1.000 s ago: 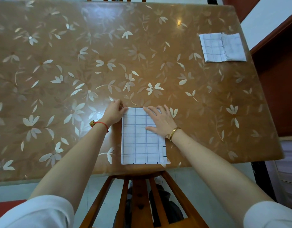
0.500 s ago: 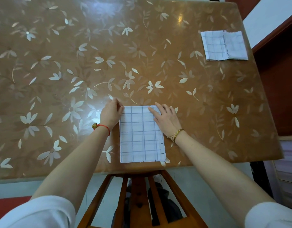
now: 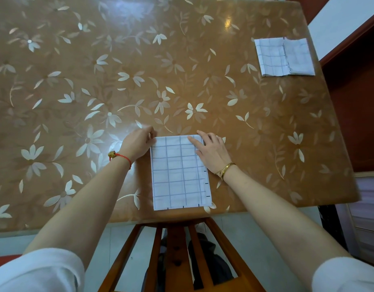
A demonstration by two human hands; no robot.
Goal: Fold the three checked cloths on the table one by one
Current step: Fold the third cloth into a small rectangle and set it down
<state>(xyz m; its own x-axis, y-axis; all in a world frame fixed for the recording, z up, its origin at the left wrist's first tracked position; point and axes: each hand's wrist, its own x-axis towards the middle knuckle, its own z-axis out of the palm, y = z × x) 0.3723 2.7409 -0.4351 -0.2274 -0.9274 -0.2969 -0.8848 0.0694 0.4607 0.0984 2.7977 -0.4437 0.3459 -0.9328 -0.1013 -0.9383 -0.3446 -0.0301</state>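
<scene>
A white cloth with blue checks (image 3: pixel 177 175) lies folded into a tall rectangle at the near edge of the brown flowered table (image 3: pixel 203 81). My left hand (image 3: pixel 137 143) is at the cloth's far left corner, its curled fingers pinching the edge there. Fingers nearly straight, my right hand (image 3: pixel 211 150) rests on the far right corner with fingertips and thumb on the fabric. Two other checked cloths lie folded side by side at the far right of the table, one (image 3: pixel 272 57) overlapped by the other (image 3: pixel 298 57).
A wooden chair back (image 3: pixel 175 249) stands under the near table edge, directly below the cloth. The table's right edge runs close to a dark red wall (image 3: pixel 354 114). White shelving (image 3: pixel 369 207) is at the lower right.
My right hand has slid from the middle of the cloth out to its far right corner. My left hand has stayed at the far left corner.
</scene>
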